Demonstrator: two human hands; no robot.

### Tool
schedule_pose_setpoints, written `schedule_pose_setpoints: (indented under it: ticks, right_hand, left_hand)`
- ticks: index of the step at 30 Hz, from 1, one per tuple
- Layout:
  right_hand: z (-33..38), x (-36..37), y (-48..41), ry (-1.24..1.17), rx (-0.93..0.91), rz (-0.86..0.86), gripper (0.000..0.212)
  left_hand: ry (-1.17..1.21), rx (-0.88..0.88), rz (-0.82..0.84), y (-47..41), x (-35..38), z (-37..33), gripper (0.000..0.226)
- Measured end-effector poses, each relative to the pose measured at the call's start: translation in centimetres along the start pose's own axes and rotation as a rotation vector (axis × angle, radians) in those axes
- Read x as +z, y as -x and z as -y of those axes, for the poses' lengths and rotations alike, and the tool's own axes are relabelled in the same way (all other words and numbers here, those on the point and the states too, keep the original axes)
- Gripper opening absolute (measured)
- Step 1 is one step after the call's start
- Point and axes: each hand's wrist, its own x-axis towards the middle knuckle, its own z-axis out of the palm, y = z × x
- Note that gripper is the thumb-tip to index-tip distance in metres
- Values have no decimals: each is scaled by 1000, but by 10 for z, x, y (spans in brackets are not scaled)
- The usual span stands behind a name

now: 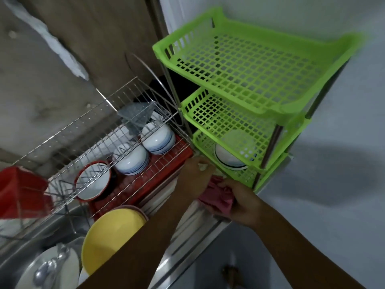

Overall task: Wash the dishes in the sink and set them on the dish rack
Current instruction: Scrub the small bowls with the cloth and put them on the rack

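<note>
Dish rack (93, 130) long axis lower-left to upper-right, bowls (130, 161) inverted inside. Both arms extended toward its upper-right end: right hand (242, 203) clutches pink cloth (217, 195); left hand (196, 172) grip unclear, blurred.

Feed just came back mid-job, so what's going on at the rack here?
The person's right hand grips a pink cloth at the foot of the green plastic shelf. The left hand reaches in beside it; what it touches is unclear. Stacked white bowls sit in the wire dish rack, while a yellow bowl and spoons are not yet racked.
</note>
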Motion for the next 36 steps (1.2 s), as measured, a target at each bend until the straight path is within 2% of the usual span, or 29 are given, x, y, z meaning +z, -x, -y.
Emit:
schedule_pose_setpoints:
  ticks: [2,4,6,9,12,15,18,20,22,24,26,28,30,32,33,34,36]
  right_hand:
    - [-2,20,-1,74,43,36,25]
    - [-7,42,-2,159,65,74,25]
    - [-15,65,-7,164,97,134,27]
    - [-35,100,-15,98,193,254,31]
    - [-66,137,-18,180,298,293,25]
    - [-104,164,-25,209,329,305,27]
    - [-140,179,-28,308,306,259,33]
    - [-159,188,-26,321,307,259,42]
    - [-175,195,-22,356,318,290,37]
    - [-189,203,-21,376,298,325,28]
    - [-200,204,-26,402,270,323,24]
    - [-209,209,-29,443,254,315,23]
    - [-215,212,-35,537,231,253,25]
    - [-220,215,-40,603,225,203,29]
    - [-228,219,-44,627,224,192,30]
    - [-232,221,-49,646,215,179,31]
    - [-239,229,-52,662,191,170,31]
  left_hand:
    - [-115,203,-81,26,-28,8,16]
    - [-191,359,-56,51,-54,15,25]
    - [-234,424,11,75,-75,26,36]
    - [-324,518,-48,103,-101,48,41]
    - [-378,475,-275,129,-123,69,29]
    - [-386,305,-553,153,-135,89,27]
    - [-352,159,-720,173,-139,106,24]
    - [-383,125,-771,185,-142,120,23]
    - [-405,174,-776,196,-147,130,19]
    - [-371,262,-711,207,-157,138,15]
    - [-239,266,-631,218,-170,147,18]
    - [-54,165,-671,233,-187,162,23]
    - [86,49,-806,245,-203,171,16]
    - [150,-88,-931,250,-221,189,12]
    - [152,-191,-944,252,-232,206,12]
    - [127,-313,-899,250,-239,227,11]
    - [85,-585,-651,245,-244,273,20]
